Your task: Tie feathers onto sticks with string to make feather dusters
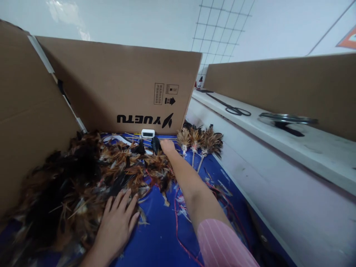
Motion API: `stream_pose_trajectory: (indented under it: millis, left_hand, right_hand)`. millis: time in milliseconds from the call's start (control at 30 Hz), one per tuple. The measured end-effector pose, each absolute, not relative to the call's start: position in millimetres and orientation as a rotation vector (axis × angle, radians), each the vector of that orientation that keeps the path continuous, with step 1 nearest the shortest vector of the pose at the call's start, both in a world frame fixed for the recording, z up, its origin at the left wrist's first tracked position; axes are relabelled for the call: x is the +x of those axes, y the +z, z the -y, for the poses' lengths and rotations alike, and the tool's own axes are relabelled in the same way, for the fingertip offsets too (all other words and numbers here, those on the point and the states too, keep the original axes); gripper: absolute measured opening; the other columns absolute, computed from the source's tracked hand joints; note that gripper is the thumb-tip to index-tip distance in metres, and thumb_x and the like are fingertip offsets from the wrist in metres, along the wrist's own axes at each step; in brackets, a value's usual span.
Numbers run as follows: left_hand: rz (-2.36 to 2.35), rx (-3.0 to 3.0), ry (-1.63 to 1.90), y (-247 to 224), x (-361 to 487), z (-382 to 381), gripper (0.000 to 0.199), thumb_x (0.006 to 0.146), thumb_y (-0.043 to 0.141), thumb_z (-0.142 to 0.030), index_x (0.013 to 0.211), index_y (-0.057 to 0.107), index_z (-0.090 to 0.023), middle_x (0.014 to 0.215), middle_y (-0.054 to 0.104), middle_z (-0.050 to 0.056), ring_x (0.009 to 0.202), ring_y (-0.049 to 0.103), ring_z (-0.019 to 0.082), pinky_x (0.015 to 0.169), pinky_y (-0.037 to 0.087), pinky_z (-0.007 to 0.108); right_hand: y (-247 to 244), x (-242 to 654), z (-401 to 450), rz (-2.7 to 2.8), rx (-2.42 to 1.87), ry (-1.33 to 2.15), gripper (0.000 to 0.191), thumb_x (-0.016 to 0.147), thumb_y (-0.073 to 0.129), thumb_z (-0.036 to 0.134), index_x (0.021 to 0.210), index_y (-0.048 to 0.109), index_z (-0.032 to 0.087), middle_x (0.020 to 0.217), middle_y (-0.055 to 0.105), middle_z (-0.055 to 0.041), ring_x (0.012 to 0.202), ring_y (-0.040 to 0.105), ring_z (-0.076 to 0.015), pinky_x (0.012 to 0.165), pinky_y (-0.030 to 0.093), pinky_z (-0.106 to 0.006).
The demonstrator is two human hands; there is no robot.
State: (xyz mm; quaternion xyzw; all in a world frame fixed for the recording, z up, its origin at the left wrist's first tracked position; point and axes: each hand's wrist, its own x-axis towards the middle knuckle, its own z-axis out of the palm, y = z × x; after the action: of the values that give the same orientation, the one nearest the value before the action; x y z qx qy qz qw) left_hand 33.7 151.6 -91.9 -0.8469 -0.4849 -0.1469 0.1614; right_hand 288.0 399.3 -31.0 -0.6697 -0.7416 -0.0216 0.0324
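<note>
Resting our left hand (120, 218), fingers spread, against the feathers (91, 178) ahead and leftward, seemingly for support, we extend our right hand (167, 147) beside a black tuft (156, 145); its grip we cannot tell.

Brown-black feathers (91, 178) — heaped loosely at left; 3 tied feather bundles (196, 139) — back right

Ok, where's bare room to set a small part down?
Best patch: blue tabletop between the left hand and the red string. Also the white ledge, on the near side of the round metal object. Crowded: the left side, under the feather pile, and the far end, where the right hand is near the white device.
</note>
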Motion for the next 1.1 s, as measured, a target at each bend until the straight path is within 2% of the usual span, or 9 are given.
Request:
stream_pose_trajectory:
  millis: [67,200,433,633,733,833,933,1033,1100]
  left_hand:
    - [1.390,-2.417,-0.399,-92.2,33.7,-151.2,0.045,0.090,0.045,-0.041,0.132,0.055,-0.026,0.138,0.054,0.010,0.124,0.048,0.033,0.099,0.035,0.055]
    - [1.394,-2.409,-0.380,-91.7,34.3,-150.6,0.045,0.091,0.044,-0.042,0.132,0.055,-0.026,0.138,0.053,0.009,0.125,0.047,0.033,0.100,0.034,0.054]
    - [1.397,-2.405,-0.380,-91.2,34.9,-150.5,0.045,0.091,0.043,-0.042,0.130,0.057,-0.025,0.137,0.054,0.010,0.125,0.047,0.034,0.101,0.034,0.056]
    - [1.417,-2.416,-0.413,-89.5,35.8,-150.1,0.044,0.092,0.042,-0.041,0.129,0.058,-0.024,0.135,0.055,0.011,0.124,0.048,0.034,0.098,0.036,0.056]
    - [1.425,-2.427,-0.431,-89.3,36.1,-149.4,0.044,0.092,0.042,-0.041,0.129,0.058,-0.024,0.135,0.056,0.012,0.125,0.047,0.034,0.099,0.035,0.057]
    - [1.434,-2.433,-0.452,-89.4,36.5,-148.6,0.043,0.092,0.043,-0.040,0.128,0.058,-0.024,0.134,0.057,0.012,0.125,0.047,0.035,0.100,0.036,0.058]
    - [1.434,-2.440,-0.505,-86.8,37.1,-148.6,0.045,0.091,0.045,-0.043,0.130,0.057,-0.024,0.137,0.054,0.013,0.124,0.048,0.035,0.098,0.038,0.058]
    - [1.439,-2.402,-0.682,-78.5,37.0,-148.1,0.047,0.088,0.049,-0.044,0.129,0.057,-0.021,0.143,0.047,0.016,0.128,0.043,0.037,0.101,0.035,0.059]
    - [1.436,-2.387,-0.896,-70.7,36.7,-145.6,0.046,0.087,0.052,-0.040,0.127,0.058,-0.017,0.142,0.048,0.016,0.131,0.040,0.037,0.105,0.031,0.057]
  right_hand:
    - [-30.2,289.2,-401.2,2.314,-2.032,-0.104,0.023,0.093,0.049,0.020,0.111,0.061,0.012,0.114,0.062,-0.0110,0.108,0.058,-0.0214,0.091,0.049,-0.040]
    - [-21.4,293.5,-397.7,2.304,-1.998,-0.194,0.034,0.089,0.039,0.004,0.113,0.062,0.012,0.120,0.058,-0.0189,0.114,0.054,-0.0244,0.089,0.049,-0.035]
    - [12.6,297.5,-382.3,2.217,-1.933,-0.344,0.034,0.084,0.042,0.003,0.112,0.057,0.014,0.116,0.057,-0.0147,0.109,0.053,-0.0230,0.086,0.048,-0.031]
    - [46.2,293.3,-357.9,2.139,-1.866,-0.451,0.034,0.085,0.038,0.005,0.115,0.051,0.014,0.121,0.054,-0.0159,0.112,0.050,-0.0248,0.086,0.047,-0.034]
    - [57.2,291.0,-344.2,2.116,-1.794,-0.402,0.031,0.086,0.037,0.006,0.111,0.052,0.016,0.115,0.059,-0.0150,0.107,0.055,-0.0248,0.085,0.047,-0.035]
    - [62.1,288.3,-330.0,2.070,-1.700,-0.160,0.027,0.086,0.039,0.008,0.106,0.053,0.018,0.105,0.065,-0.0124,0.098,0.061,-0.0245,0.083,0.048,-0.037]
    - [62.7,282.3,-311.7,2.004,-1.600,0.174,0.021,0.084,0.043,0.007,0.098,0.053,0.019,0.092,0.069,-0.0072,0.084,0.066,-0.0185,0.078,0.051,-0.032]
    - [61.5,269.2,-283.8,1.818,-1.471,0.746,0.015,0.084,0.043,0.006,0.090,0.048,0.019,0.079,0.067,-0.0025,0.065,0.066,-0.0130,0.063,0.054,-0.027]
    - [60.3,256.0,-259.2,1.616,-1.282,1.191,0.011,0.083,0.050,0.009,0.087,0.045,0.019,0.074,0.066,-0.0011,0.064,0.067,-0.0135,0.061,0.055,-0.028]
